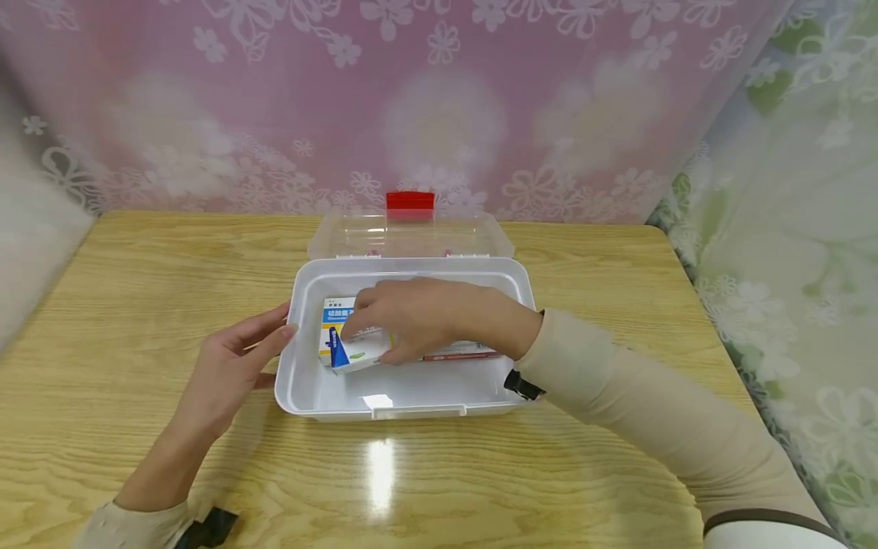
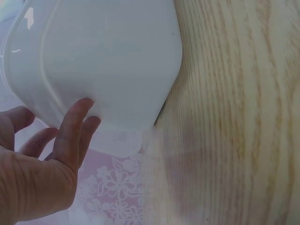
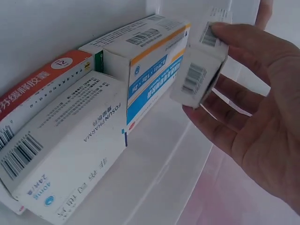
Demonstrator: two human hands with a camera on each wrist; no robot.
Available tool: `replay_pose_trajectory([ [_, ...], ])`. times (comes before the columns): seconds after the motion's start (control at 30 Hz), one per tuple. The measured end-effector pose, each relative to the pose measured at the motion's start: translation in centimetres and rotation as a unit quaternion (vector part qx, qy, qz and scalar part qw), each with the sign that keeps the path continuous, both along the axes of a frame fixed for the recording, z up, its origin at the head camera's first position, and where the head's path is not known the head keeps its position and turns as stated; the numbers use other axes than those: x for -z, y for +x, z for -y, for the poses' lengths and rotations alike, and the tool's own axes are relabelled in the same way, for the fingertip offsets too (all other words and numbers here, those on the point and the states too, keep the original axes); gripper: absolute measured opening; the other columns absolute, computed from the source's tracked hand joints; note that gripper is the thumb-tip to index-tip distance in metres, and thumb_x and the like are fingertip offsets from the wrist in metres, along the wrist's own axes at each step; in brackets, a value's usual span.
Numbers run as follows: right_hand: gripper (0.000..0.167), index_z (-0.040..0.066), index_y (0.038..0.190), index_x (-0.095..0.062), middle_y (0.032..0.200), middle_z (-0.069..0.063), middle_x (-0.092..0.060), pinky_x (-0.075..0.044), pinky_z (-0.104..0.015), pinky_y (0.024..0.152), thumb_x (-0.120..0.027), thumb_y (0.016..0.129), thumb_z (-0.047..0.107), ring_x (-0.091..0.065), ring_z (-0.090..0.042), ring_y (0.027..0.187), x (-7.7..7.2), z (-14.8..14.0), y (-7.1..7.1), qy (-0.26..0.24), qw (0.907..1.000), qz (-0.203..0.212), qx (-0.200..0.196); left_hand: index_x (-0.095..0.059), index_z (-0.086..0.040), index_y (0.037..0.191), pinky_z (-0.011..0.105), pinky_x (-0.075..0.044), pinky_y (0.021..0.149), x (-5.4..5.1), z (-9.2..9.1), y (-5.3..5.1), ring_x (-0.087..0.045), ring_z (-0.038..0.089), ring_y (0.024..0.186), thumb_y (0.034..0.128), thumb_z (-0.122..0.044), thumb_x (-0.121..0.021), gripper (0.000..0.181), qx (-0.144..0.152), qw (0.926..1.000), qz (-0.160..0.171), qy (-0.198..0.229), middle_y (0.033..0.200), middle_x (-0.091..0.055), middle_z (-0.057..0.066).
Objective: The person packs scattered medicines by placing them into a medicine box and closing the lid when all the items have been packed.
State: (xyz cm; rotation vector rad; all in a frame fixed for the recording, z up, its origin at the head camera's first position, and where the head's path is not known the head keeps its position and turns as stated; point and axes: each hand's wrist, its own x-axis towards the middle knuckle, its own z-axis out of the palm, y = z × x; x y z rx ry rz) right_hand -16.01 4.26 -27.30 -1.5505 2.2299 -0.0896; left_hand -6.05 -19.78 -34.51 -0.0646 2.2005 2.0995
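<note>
A white plastic storage box (image 1: 411,396) stands on the wooden table, its clear lid (image 1: 350,236) folded back. At its left end, my left hand (image 1: 229,366) holds the rim, thumb on top and fingers against the outer wall (image 2: 117,61). Inside the box, my right hand (image 3: 267,89) pinches a small white medicine box (image 3: 192,77) between thumb and fingers, tilted with its barcoded end showing. Close by stand a blue-and-orange striped medicine box (image 3: 157,84), a white medicine box (image 3: 79,136) with black lettering, and a red-topped medicine box (image 3: 47,84).
The lid carries a red latch (image 1: 410,200) at the back. Wooden tabletop (image 1: 171,267) extends on both sides of the storage box. A pink floral curtain (image 1: 446,114) hangs behind the table, and a pale green floral one (image 1: 789,267) hangs on the right.
</note>
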Motion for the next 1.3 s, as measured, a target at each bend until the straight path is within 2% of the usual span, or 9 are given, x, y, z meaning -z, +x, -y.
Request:
replay_pose_trajectory([
  [0.2,0.042,0.027,0.127,-0.059,0.116,0.006,-0.055,-0.044,-0.023,0.086,-0.070,0.087,0.029,-0.050,-0.010,0.099,0.5,1.4,0.9,0.032,0.9988,0.024,-0.027,-0.052,-0.003,0.137,0.040,-0.058,0.066,0.0,0.1,0.0,-0.065,0.011,0.097,0.0949,-0.023,-0.062,0.048,0.001,1.0000,-0.004,0.002,0.121,-0.063,-0.003],
  [0.3,0.043,0.025,0.126,-0.059,0.112,0.006,-0.055,-0.044,-0.022,0.082,-0.072,0.086,0.032,-0.050,-0.010,0.095,1.1,2.1,1.3,0.054,0.9971,0.020,-0.050,-0.052,-0.003,0.136,0.040,-0.058,0.066,0.1,0.0,0.0,-0.065,0.012,0.096,0.0946,-0.022,-0.063,0.047,-0.001,1.0000,-0.002,0.009,0.119,-0.064,-0.003],
  [0.5,0.039,0.021,0.119,-0.061,0.103,0.005,-0.053,-0.046,-0.022,0.075,-0.071,0.086,0.040,-0.051,-0.010,0.085,2.3,2.8,2.1,0.082,0.9908,-0.039,-0.101,-0.052,-0.007,0.138,0.043,-0.058,0.069,0.2,-0.7,-0.3,-0.065,0.012,0.098,0.0939,-0.029,-0.063,0.051,0.007,0.9998,0.016,-0.011,0.122,-0.062,0.001],
  [0.6,0.037,0.020,0.117,-0.062,0.100,0.006,-0.052,-0.046,-0.022,0.071,-0.069,0.087,0.041,-0.052,-0.010,0.081,2.6,3.0,2.3,0.087,0.9894,-0.058,-0.101,-0.051,-0.009,0.139,0.043,-0.058,0.070,0.1,-0.9,-0.5,-0.064,0.012,0.099,0.0938,-0.032,-0.063,0.052,0.009,0.9994,0.018,-0.027,0.125,-0.060,0.004],
  [0.77,0.038,0.020,0.119,-0.061,0.102,0.005,-0.052,-0.048,-0.023,0.070,-0.067,0.089,0.042,-0.054,-0.011,0.080,3.1,3.6,2.7,0.104,0.9856,-0.080,-0.107,-0.050,-0.008,0.140,0.042,-0.058,0.070,0.0,-0.7,-0.5,-0.064,0.012,0.099,0.0942,-0.032,-0.062,0.053,0.007,0.9994,0.017,-0.028,0.127,-0.060,0.002],
  [0.9,0.040,0.018,0.121,-0.061,0.105,0.004,-0.052,-0.050,-0.024,0.070,-0.065,0.089,0.043,-0.055,-0.011,0.076,3.4,4.1,3.1,0.113,0.9804,-0.105,-0.122,-0.050,-0.008,0.140,0.041,-0.058,0.070,0.0,-0.5,-0.3,-0.064,0.011,0.099,0.0945,-0.033,-0.061,0.053,0.005,0.9992,0.017,-0.037,0.128,-0.059,0.000],
  [1.0,0.036,0.019,0.116,-0.065,0.105,0.004,-0.054,-0.052,-0.025,0.069,-0.064,0.090,0.044,-0.056,-0.012,0.074,3.4,4.5,3.3,0.122,0.9740,-0.135,-0.134,-0.050,-0.009,0.140,0.040,-0.058,0.070,0.0,-0.4,-0.2,-0.064,0.010,0.098,0.0943,-0.035,-0.061,0.053,0.001,0.9988,0.017,-0.046,0.128,-0.059,-0.002],
  [1.17,0.029,0.022,0.102,-0.072,0.107,0.006,-0.055,-0.054,-0.027,0.068,-0.062,0.091,0.046,-0.059,-0.013,0.076,3.5,4.7,3.7,0.133,0.9644,-0.179,-0.142,-0.050,-0.008,0.140,0.040,-0.058,0.069,0.0,-0.2,-0.1,-0.064,0.010,0.098,0.0943,-0.033,-0.062,0.053,-0.001,0.9991,0.016,-0.039,0.126,-0.059,-0.003],
  [1.3,0.030,0.022,0.103,-0.071,0.113,0.006,-0.052,-0.055,-0.028,0.070,-0.059,0.093,0.047,-0.060,-0.013,0.085,3.5,4.6,4.2,0.140,0.9599,-0.201,-0.136,-0.050,-0.006,0.139,0.041,-0.058,0.069,0.0,-0.1,0.0,-0.064,0.011,0.097,0.0943,-0.032,-0.062,0.053,-0.003,0.9995,0.016,-0.029,0.125,-0.060,-0.003],
])
